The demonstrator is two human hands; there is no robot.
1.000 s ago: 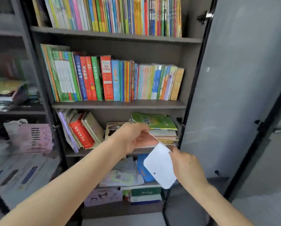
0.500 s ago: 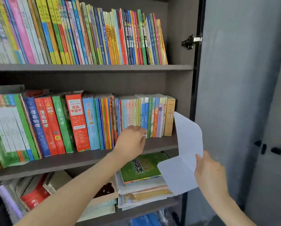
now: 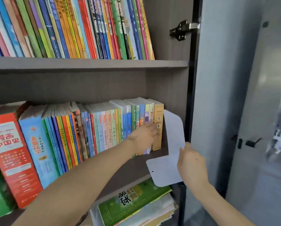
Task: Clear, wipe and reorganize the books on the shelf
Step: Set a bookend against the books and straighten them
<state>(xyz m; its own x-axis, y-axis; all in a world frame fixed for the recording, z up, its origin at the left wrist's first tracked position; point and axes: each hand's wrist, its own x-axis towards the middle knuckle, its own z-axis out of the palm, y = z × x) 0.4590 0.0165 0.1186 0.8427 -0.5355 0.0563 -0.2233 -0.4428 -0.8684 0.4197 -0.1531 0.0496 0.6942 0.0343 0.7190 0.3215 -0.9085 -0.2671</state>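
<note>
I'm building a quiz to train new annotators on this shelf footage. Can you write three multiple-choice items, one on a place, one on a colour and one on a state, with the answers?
1. Where along the middle row of books does the white bookend stand?
A. at its left end
B. just right of its last book
C. halfway along

2. What colour is that last book's spine?
A. tan
B. black
C. purple

3. What is the right hand doing?
A. hanging empty
B. holding a cloth
C. gripping the bookend

Answers:
1 B, its upright plate rises beside the row's right end.
2 A, the spine is plainly tan.
3 C, the fingers pinch the plate's edge.
</note>
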